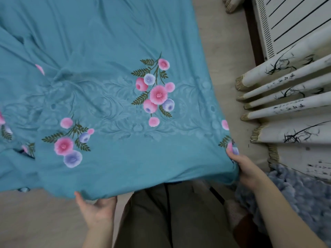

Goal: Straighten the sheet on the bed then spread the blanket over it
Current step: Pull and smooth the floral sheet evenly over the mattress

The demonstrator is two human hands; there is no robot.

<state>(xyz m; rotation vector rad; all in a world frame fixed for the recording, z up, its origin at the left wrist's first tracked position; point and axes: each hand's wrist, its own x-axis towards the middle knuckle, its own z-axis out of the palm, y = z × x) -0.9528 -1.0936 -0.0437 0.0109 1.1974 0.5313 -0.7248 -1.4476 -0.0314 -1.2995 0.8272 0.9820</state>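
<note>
A teal sheet (pixel 107 86) with pink and purple flower prints fills most of the view, lifted and stretched out in front of me, still creased toward the left. My left hand (pixel 97 210) grips its near hem from below, fingers curled under the cloth. My right hand (pixel 245 169) pinches the near right corner of the sheet. A fluffy grey-blue blanket (pixel 295 197) lies bunched at my right, beside my right forearm. The bed itself is hidden beneath the sheet.
Beige floor (pixel 225 51) runs along the sheet's right side and shows at lower left. White curtains (pixel 286 104) with black ink drawings and fringed hems hang at the right, next to a white radiator (pixel 286 18). My dark trousers (pixel 170 217) are below the hem.
</note>
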